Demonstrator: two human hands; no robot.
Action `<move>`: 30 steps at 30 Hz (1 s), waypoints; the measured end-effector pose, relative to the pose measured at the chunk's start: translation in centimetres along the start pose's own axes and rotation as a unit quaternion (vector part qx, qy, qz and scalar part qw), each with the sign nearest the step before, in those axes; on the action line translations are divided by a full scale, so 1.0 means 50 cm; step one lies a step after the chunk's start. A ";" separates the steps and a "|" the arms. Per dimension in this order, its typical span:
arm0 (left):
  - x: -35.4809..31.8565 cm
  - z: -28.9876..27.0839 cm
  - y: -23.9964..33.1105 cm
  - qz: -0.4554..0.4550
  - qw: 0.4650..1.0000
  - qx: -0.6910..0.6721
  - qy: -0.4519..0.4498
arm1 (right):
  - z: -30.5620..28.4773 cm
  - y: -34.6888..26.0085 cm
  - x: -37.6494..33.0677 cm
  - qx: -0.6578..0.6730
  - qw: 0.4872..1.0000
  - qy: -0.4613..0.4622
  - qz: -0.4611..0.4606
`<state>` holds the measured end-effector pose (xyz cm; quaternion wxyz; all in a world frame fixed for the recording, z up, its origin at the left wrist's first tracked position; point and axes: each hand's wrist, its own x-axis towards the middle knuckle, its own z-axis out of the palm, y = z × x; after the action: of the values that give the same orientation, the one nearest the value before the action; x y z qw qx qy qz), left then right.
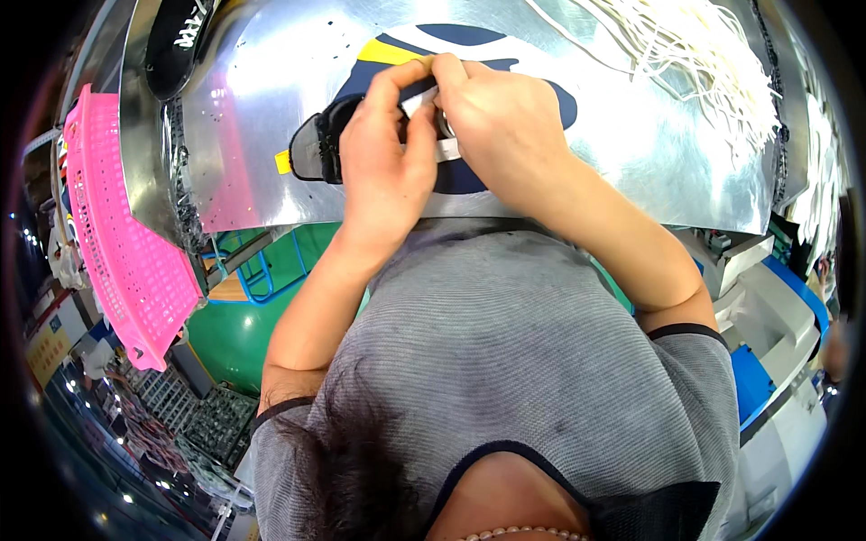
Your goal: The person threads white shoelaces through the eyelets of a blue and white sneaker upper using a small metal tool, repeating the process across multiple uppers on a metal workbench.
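Note:
A navy shoe upper with white and yellow parts lies on a shiny metal tabletop. Its dark padded collar and grey lining point left, with a small yellow tab at the end. My left hand is closed around the collar side, thumb and fingers curled at the opening. Close against it, my right hand is bent over the middle of the upper, fingers pinched together. The fingertips of both hands meet near the yellow part. White pieces show between the hands; whether a lace is held there is hidden.
A loose heap of white shoelaces spreads over the table's far right. At the far left lies a black sole-shaped piece with white marks. A pink plastic basket hangs beyond the left edge. Below are a blue-framed stool and green floor.

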<state>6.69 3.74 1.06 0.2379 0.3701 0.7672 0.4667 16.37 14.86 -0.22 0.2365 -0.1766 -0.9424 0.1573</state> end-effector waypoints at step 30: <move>0.027 -0.006 0.022 -0.055 0.995 -0.022 -0.083 | -0.049 0.093 -0.062 0.175 0.983 0.055 -0.008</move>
<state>6.03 4.98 2.16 0.3339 0.3592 0.7536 0.4376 21.36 18.23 -1.15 0.3161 -0.1335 -0.8872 0.3084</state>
